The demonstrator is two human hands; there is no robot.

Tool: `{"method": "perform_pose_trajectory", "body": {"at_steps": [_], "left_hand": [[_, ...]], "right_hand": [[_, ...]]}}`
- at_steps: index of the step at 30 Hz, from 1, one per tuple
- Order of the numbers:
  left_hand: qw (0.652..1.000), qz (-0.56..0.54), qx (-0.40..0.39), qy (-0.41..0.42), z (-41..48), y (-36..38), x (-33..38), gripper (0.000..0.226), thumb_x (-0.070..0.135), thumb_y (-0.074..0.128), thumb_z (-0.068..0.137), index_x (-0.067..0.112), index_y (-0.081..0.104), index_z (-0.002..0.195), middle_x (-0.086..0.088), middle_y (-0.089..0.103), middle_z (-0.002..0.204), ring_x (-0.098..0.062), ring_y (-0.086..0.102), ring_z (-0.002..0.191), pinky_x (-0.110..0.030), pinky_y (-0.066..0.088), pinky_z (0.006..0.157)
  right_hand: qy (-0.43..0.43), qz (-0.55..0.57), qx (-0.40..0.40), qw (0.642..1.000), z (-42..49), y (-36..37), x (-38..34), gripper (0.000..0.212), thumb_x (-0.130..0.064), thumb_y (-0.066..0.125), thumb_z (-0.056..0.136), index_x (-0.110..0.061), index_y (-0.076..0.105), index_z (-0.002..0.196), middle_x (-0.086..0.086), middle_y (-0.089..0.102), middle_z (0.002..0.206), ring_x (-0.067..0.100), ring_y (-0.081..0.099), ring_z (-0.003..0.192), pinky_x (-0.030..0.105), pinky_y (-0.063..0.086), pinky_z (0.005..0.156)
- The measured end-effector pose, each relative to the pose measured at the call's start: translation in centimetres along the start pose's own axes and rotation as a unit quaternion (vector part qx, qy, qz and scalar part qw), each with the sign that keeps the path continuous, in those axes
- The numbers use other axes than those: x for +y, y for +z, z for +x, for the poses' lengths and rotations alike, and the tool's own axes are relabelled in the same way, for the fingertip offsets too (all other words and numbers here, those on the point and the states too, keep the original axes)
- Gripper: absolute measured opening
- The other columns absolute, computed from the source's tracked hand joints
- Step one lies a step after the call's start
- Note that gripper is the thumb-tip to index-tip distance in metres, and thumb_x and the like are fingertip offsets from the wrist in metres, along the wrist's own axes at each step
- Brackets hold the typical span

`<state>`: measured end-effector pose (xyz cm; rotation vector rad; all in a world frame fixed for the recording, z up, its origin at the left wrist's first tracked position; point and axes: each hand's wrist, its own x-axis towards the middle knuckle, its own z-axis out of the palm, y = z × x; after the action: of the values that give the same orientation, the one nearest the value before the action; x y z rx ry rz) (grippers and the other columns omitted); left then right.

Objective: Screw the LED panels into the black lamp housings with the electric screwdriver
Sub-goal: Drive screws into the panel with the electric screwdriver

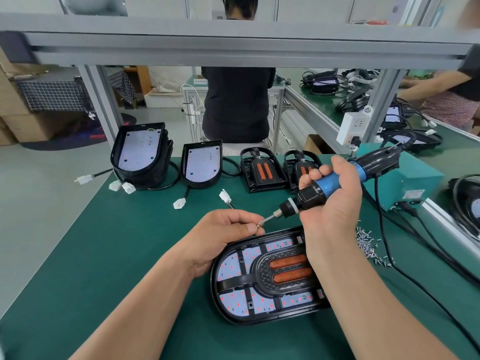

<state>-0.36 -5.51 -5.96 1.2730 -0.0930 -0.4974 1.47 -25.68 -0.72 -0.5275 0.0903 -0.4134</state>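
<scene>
Pinching screw (259,225) against gripped screwdriver (310,195)

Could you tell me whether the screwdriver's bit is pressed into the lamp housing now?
No, the bit of the electric screwdriver meets a screw pinched by the left hand, above the lamp housing.

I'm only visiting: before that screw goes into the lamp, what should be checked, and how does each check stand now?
1. Seating on the bit: the left hand pinches a screw at the tip of the screwdriver: cannot tell.
2. Tool grip: the right hand wraps the screwdriver: ok.
3. The lamp housing lies flat on the green mat, panel up: ok.
4. Housing steadied: neither hand grips it: not ok.
5. Pile of spare screws at right: ok.
</scene>
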Motion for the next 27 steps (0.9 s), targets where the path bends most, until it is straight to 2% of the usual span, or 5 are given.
{"method": "perform_pose_trajectory", "body": {"at_steps": [9,17,22,27], "left_hand": [[1.0,-0.001,-0.001,0.008,-0.04,0.11,-0.06,0.018,0.0,0.072,0.094,0.003,0.079,0.11,-0.022,0.078,0.107,-0.025,0.077,0.089,-0.035,0.064,0.083],[1.0,-0.013,0.011,0.005,-0.16,0.26,0.01,0.017,-0.001,0.073,0.092,0.006,0.081,0.105,-0.023,0.078,0.104,-0.025,0.077,0.085,-0.035,0.065,0.08],[1.0,-0.008,0.008,0.007,-0.25,0.35,0.13,0.017,-0.001,0.071,0.094,0.009,0.083,0.102,-0.02,0.078,0.102,-0.023,0.076,0.084,-0.034,0.065,0.08],[1.0,0.012,0.004,0.014,-0.39,0.26,0.15,0.018,-0.002,0.073,0.094,0.01,0.083,0.102,-0.022,0.078,0.105,-0.024,0.077,0.085,-0.033,0.064,0.079]], "right_hand": [[-0.011,-0.026,-0.005,1.0,-0.33,0.0,0.11,0.013,-0.014,0.071,0.096,-0.015,0.061,0.104,-0.001,0.057,0.078,0.015,0.056,0.069,0.031,0.052,0.076],[-0.035,-0.065,-0.011,0.997,-0.39,-0.23,0.29,0.013,-0.015,0.07,0.098,-0.013,0.058,0.103,-0.001,0.056,0.078,0.014,0.057,0.069,0.031,0.053,0.072],[-0.021,-0.058,-0.004,0.998,-0.32,-0.56,0.35,0.017,-0.018,0.072,0.096,-0.013,0.059,0.106,-0.002,0.06,0.08,0.014,0.059,0.07,0.032,0.054,0.076],[-0.022,-0.074,-0.043,0.996,-0.39,-0.39,0.21,0.022,-0.021,0.072,0.099,-0.013,0.056,0.111,-0.001,0.057,0.081,0.014,0.057,0.071,0.031,0.053,0.074]]}}
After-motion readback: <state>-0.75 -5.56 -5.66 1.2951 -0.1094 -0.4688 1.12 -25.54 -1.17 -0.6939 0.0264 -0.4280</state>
